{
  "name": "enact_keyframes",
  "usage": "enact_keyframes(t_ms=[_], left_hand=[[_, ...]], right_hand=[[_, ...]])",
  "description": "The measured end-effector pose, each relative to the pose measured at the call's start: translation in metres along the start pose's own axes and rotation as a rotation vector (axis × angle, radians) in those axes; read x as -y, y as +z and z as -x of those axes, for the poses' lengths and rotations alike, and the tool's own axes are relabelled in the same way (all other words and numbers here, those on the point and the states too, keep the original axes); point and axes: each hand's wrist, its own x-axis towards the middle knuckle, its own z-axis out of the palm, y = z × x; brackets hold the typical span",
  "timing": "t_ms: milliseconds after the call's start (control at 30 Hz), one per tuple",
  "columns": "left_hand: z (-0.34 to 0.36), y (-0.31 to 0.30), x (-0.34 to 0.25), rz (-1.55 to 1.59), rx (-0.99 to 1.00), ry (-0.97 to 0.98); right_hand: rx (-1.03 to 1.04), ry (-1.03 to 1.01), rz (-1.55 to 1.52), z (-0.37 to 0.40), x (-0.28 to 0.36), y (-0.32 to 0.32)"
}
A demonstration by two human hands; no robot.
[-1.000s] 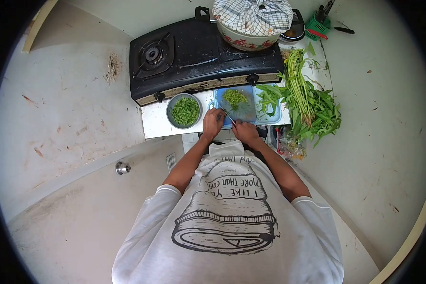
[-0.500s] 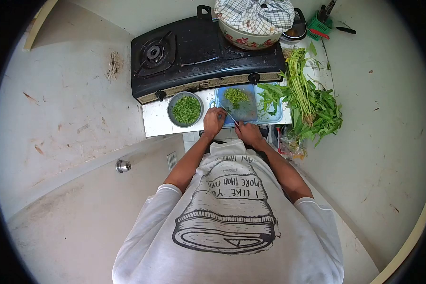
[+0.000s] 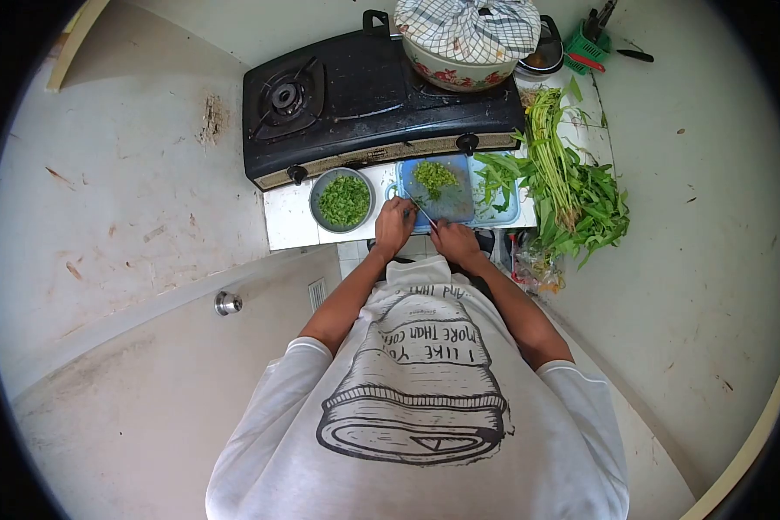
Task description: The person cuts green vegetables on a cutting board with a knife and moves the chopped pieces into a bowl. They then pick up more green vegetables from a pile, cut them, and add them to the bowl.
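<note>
My right hand (image 3: 453, 239) is closed around the handle of a knife (image 3: 423, 211), whose thin blade points up and left toward the fingers of my other hand. My left hand (image 3: 394, 225) lies at the left edge of a blue cutting board (image 3: 452, 209), fingers curled in close to the blade. Whatever those fingers pinch is too small to make out. Chopped green stems (image 3: 434, 176) form a pile on the far part of the board. Left of the board stands a grey bowl (image 3: 315, 218) holding finely cut greens (image 3: 344, 201).
Behind the board is a black gas stove (image 3: 364, 87) bearing a cloth-covered pot (image 3: 459, 74). A light-blue tray (image 3: 513, 206) with some leaves sits at the right, beside a bundle of long-stemmed leafy greens (image 3: 550, 139). A green basket (image 3: 572, 43) holds utensils at the back.
The whole view has shifted very slightly to the right. Both hands and the knife keep almost the same place over the board; the chopped pile looks the same.
</note>
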Motion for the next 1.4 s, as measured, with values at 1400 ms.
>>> enact_keyframes(t_ms=[1400], left_hand=[[0.001, 0.004, 0.007, 0.004, -0.012, -0.037]], right_hand=[[0.03, 0.001, 0.002, 0.008, -0.001, -0.004]])
